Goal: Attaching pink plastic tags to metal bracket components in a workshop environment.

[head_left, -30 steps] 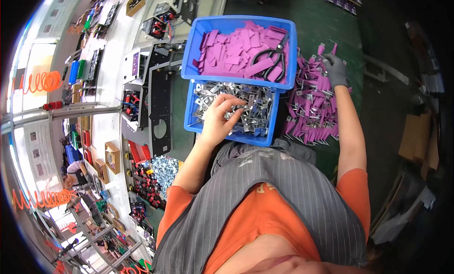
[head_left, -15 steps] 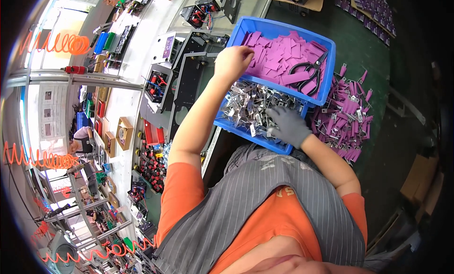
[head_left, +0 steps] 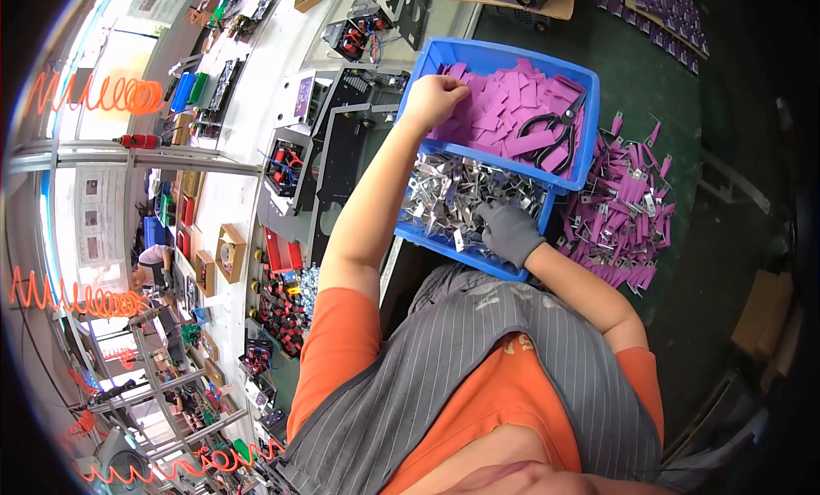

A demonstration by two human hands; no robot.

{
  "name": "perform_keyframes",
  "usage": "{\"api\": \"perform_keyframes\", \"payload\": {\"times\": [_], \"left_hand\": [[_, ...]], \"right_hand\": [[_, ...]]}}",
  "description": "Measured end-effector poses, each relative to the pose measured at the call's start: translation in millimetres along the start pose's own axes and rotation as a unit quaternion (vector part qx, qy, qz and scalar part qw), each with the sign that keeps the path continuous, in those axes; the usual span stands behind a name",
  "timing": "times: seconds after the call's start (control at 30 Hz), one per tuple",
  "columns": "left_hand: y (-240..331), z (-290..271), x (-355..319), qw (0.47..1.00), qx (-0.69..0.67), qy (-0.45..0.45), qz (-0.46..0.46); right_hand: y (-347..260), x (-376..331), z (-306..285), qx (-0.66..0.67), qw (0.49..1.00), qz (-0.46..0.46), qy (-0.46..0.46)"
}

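Observation:
My bare left hand (head_left: 434, 100) is closed in a pinch at the left side of a blue bin (head_left: 592, 123) full of flat purple pieces (head_left: 504, 98). Whatever lies between its fingertips is too small to make out. Black-handled scissors (head_left: 559, 129) rest on the purple pieces. Nearer to me, a second blue bin (head_left: 495, 263) holds bent metal brackets (head_left: 444, 196). My right hand (head_left: 512, 233), in a grey glove, reaches into it with fingers curled closed on a metal bracket in the pile. The glove partly hides that bracket.
A heap of brackets with purple pieces on them (head_left: 623, 213) lies on the green surface to the right. Black metal frames (head_left: 350, 145) stand left of the bins. More purple parts (head_left: 653, 21) lie at the far right. Red coiled hoses (head_left: 102, 303) hang at the left.
My right hand has drawn slightly nearer to me, and its spread fingers have curled closed among the brackets. My left hand has shifted slightly, remaining pinched over the purple pieces.

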State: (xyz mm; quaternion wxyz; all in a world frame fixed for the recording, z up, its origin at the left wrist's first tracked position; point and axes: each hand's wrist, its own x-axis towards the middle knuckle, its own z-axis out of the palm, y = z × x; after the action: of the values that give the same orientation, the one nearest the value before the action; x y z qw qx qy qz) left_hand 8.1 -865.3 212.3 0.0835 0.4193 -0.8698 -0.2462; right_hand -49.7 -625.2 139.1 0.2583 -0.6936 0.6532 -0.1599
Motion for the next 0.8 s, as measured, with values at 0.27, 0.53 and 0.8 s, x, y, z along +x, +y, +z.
{"api": "perform_keyframes", "payload": {"times": [0.27, 0.53, 0.8], "left_hand": [[8.0, 2.0, -20.0, 0.942, -0.307, -0.117, -0.07], [5.7, 5.3, -21.2, 0.943, -0.323, -0.037, -0.065], [22.5, -18.3, -78.7, 0.861, -0.498, -0.015, -0.102]], "right_hand": [[13.1, 1.8, 8.1, 0.109, 0.993, 0.026, 0.025], [19.1, -21.0, -37.0, 0.352, 0.93, 0.095, 0.053], [41.7, -39.9, -34.4, 0.599, 0.791, 0.121, -0.01]]}}
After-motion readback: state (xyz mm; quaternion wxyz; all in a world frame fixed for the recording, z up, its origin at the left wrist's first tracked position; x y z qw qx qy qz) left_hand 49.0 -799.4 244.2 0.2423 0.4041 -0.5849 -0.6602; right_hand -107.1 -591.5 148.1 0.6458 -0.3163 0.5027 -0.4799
